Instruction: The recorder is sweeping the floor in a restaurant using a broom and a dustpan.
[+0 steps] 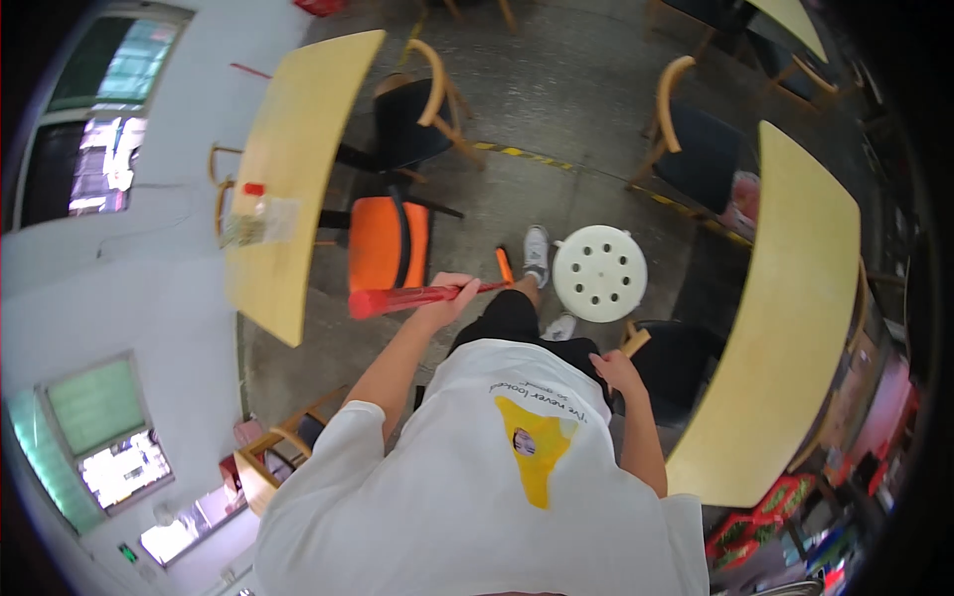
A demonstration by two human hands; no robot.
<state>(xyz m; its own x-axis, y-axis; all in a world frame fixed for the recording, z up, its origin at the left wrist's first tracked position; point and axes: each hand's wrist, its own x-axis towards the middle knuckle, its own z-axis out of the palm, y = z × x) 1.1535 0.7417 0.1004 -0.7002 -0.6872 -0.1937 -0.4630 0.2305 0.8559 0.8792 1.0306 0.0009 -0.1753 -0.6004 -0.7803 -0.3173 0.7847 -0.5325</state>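
Observation:
My left hand (453,299) is closed around a long red handle (402,299), whose thick end points up and to the left. The handle runs down toward an orange head (504,265) on the floor beside my shoe; together they look like a broom. My right hand (617,370) hangs by my black shorts with its fingers partly curled. No object shows in it, and its inner side is hidden. In front of my feet stands a round white plastic stool (601,274) with holes in its seat.
An orange chair (387,242) and a black chair (408,123) stand by the left wooden table (305,149), which holds a red-lidded jar (253,190). On the right is another wooden table (797,313), with black chairs (700,156) along it. Yellow-black tape (522,153) crosses the grey floor.

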